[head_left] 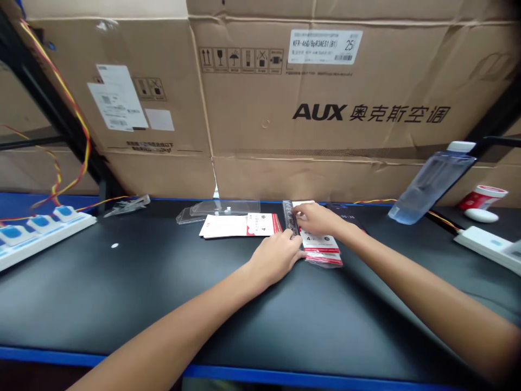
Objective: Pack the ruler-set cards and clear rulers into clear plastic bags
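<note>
Your left hand (pixel 274 258), at the centre of the frame, rests with its fingers partly curled against the lower left edge of a clear plastic bag holding a red-and-white printed card (pixel 321 254). Your right hand (pixel 319 220), reaching in from the right, lies over the upper part of that bag, its fingers bent down beside a narrow dark ribbed strip (pixel 290 217). Neither hand can be said for certain to grip: the thumbs are hidden, so you cannot tell from this view whether the bag or strip is pinched. Placed on opposite sides, the hands appear to be steadying the bag between them on the black table (pixel 122 304), whose flat surface seems to give a firm working area. Just left of your hands lies a flat stack of white-and-red printed cards (pixel 232 226), with a clear moulded plastic tray (pixel 220 208) behind it, both apparently kept within easy reach. A black digital timer (pixel 345 213) sits just behind your right hand, probably placed there so that its display stays in view. Toward the right of the frame, a blue-tinted plastic water bottle (pixel 431 187) lies tilted. White power strips with wiring sit at the far left (pixel 40 233) and far right (pixel 488 244), along the table's sides.
</note>
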A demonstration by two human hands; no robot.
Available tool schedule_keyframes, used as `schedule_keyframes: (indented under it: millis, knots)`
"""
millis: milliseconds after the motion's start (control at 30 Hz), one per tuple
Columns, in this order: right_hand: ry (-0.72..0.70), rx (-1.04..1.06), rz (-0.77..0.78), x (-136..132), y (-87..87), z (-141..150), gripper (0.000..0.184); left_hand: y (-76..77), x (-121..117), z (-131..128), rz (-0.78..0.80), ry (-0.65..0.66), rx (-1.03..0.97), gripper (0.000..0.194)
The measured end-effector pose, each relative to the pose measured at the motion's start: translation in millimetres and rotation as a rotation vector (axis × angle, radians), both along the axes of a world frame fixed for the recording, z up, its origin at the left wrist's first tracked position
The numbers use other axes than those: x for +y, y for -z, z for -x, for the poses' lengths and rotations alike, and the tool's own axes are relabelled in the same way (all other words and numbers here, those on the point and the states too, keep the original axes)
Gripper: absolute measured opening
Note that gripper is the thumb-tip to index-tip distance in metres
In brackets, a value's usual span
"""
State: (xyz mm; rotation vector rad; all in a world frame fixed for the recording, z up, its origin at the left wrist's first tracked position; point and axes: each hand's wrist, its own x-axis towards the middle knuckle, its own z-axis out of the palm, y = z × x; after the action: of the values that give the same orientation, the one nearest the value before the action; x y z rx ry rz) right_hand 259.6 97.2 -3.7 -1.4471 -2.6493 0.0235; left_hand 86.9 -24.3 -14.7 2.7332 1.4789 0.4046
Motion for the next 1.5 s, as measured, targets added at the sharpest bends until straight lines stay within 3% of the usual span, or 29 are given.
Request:
schedule_keyframes:
  millis: [300,433,567,700,867,967,1100,1233,1333,1500]
  knots:
    - [-0.019,-0.057,-0.034,-5.3,-8.0,15.1,0.031,-0.7,-3.4,8.7,-0.052,0.106,0.07,0.025]
    - [-0.018,-0.036,-0.054,-8.1,-10.7,19.9,0.022,-1.0,-3.0,9.5,-0.068,0.111,0.091,0.023]
    - [-0.055,0.033,-0.082,-6.9,-11.9,15.6,0.027,-6.9,-7.8,18.6,-0.094,0.098,0.084,0.026]
    - [-0.171,0.133,-0.122,-17.1,-15.6,12.6,0.035,-17.5,4.5,65.6,-0.127,-0.047,0.045,0.032]
    - [-0.412,0.149,-0.134,-57.5,-18.8,33.4,0.039,-30.3,61.1,161.6,-0.091,-0.322,0.033,0.039]
    - [-0.462,0.1,-0.141,-75.5,-15.1,53.5,0.038,-33.2,91.3,195.5,0.024,-0.317,0.055,0.037]
    - [-0.451,0.039,-0.145,-80.5,-7.0,72.4,0.037,-30.8,101.2,201.9,0.073,-0.255,0.045,0.031]
    - [-0.42,0.005,-0.173,-77.7,-1.1,80.1,0.04,-34.7,88.1,195.8,-0.039,-0.296,-0.001,0.034]
    - [-0.407,-0.004,-0.206,-76.4,1.6,81.2,0.043,-51.3,62.6,195.3,-0.132,-0.307,-0.027,0.032]
    - [-0.421,0.003,-0.27,-75.7,3.2,79.7,0.038,-84.7,-27.7,200.4,-0.258,-0.276,-0.15,0.029]
